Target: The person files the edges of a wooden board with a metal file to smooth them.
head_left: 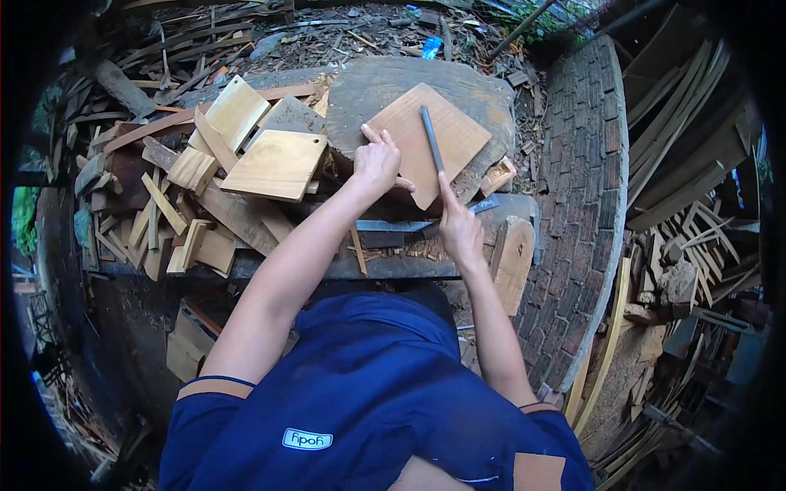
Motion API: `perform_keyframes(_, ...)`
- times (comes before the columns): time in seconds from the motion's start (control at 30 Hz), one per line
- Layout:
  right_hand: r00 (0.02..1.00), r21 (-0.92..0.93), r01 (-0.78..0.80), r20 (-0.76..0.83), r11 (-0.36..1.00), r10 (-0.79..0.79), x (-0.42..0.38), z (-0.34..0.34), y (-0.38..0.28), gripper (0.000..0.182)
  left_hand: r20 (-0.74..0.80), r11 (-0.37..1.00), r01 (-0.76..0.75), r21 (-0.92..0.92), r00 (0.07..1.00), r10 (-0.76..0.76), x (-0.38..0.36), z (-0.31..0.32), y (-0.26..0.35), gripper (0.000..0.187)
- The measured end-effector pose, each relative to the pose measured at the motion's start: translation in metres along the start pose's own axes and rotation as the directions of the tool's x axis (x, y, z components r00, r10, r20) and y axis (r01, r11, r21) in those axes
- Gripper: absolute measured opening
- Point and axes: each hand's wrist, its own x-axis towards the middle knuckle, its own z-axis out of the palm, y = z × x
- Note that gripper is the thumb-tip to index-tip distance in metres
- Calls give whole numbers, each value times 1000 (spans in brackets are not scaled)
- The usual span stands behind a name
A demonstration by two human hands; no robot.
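Note:
A square reddish-brown wooden board (458,135) lies turned cornerwise on a thick, worn wooden block (360,90). My left hand (379,168) grips the board's left edge, its thumb resting near the corner closest to me. In my right hand (461,233) is a slim dark file (431,139), its far end lying across the board's face. The fingers wrap round the file's near end and hide it. Below the board, a handsaw (393,226) lies partly behind my right hand.
Pale cutting boards (278,166) with hanging holes and several offcuts (164,204) are heaped on the left. A brick wall (577,164) runs along the right. One wood piece (514,258) stands at the bench's right end; a blue wrapper (431,47) lies behind the block.

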Motion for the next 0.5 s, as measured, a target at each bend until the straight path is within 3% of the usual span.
perform_keyframes(0.13, 995, 44, -92, -29, 995, 94, 46, 1, 6, 49, 22, 1000, 5, 19, 1000, -5, 2, -4, 2, 133)
perform_keyframes(0.23, 993, 65, -111, -18, 992, 113, 36, 2, 1, 48, -15, 999, 13, 33, 1000, -12, -2, -2, 1, 133)
perform_keyframes(0.33, 993, 82, -99, 68, 992, 94, -3, -2, -8, 49, -33, 999, 15, 36, 999, -14, -1, 2, 0, 133)
perform_keyframes(0.37, 992, 42, -94, 88, 995, 90, -11, 0, -7, 61, -10, 1000, 16, 25, 1000, -15, 1, 2, 1, 133)
perform_keyframes(0.4, 991, 42, -94, 95, 995, 90, -9, 3, -2, 61, 15, 1000, 10, 16, 1000, -10, 1, 1, 1, 133)
perform_keyframes(0.5, 998, 22, -52, -23, 998, 52, 17, -1, 8, 58, 11, 1000, 12, 10, 1000, -12, 1, -1, 0, 133)
